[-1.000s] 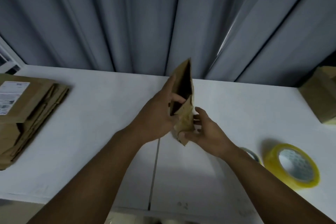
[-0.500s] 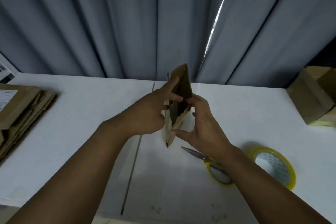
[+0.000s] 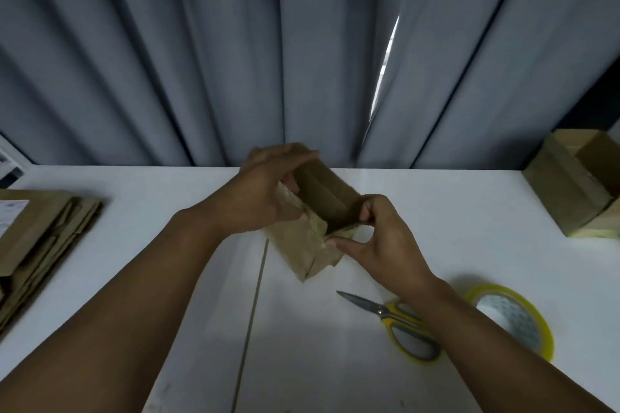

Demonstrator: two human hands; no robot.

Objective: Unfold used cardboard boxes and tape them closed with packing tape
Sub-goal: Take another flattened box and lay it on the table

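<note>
A small brown cardboard box (image 3: 322, 201) is spread into an open tube above the middle of the white table (image 3: 134, 218), its dark inside facing me. My left hand (image 3: 265, 194) grips its left wall, fingers over the top edge. My right hand (image 3: 379, 238) pinches the near right corner between thumb and fingers. Crumpled flaps hang below the opening. A roll of clear packing tape with a yellow core (image 3: 513, 318) lies flat on the table by my right forearm.
Yellow-handled scissors (image 3: 396, 318) lie beside the tape, blades pointing left. A stack of flattened cardboard boxes (image 3: 37, 241) rests at the table's left edge. Assembled taped boxes (image 3: 577, 184) stand at the far right. Grey curtains hang behind the table.
The box, held flat and upright before, has been pulled open into a rectangular tube and lowered toward the table. My hands have moved apart to its two sides.
</note>
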